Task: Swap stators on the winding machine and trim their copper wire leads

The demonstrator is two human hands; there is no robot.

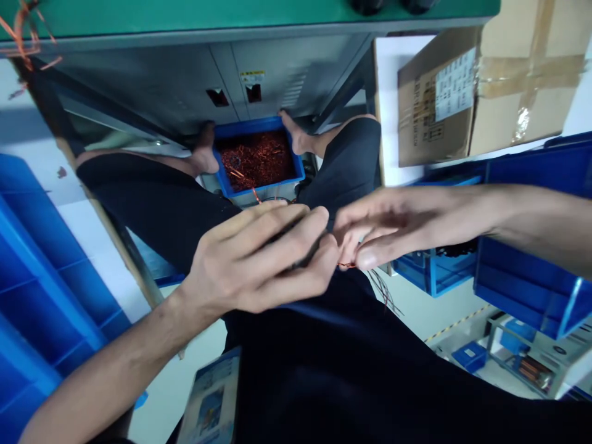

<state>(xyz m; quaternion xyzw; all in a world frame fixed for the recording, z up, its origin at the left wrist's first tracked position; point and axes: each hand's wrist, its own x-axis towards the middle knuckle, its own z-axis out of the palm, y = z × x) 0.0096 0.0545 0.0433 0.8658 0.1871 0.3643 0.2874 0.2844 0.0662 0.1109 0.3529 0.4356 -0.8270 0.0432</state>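
Over my lap, my left hand (263, 256) is closed, its curled fingers hiding most of a dark object whose kind I cannot make out. Close against those fingertips, my right hand (386, 228) pinches a thin copper wire (346, 266) between thumb and fingers. The wire spans the small gap between the two hands. Several dark thin wires (385, 291) hang below my right hand. Another reddish wire end (256, 196) sticks out beyond my left hand, toward the floor bin.
Between my feet, a blue bin (259, 189) holds copper-coloured wire scraps. A green-topped bench (231, 17) runs ahead. At right are a cardboard box (518, 92) and blue crates (522, 271); blue trays (41, 265) stand left. A phone (210, 401) rests by my lap.
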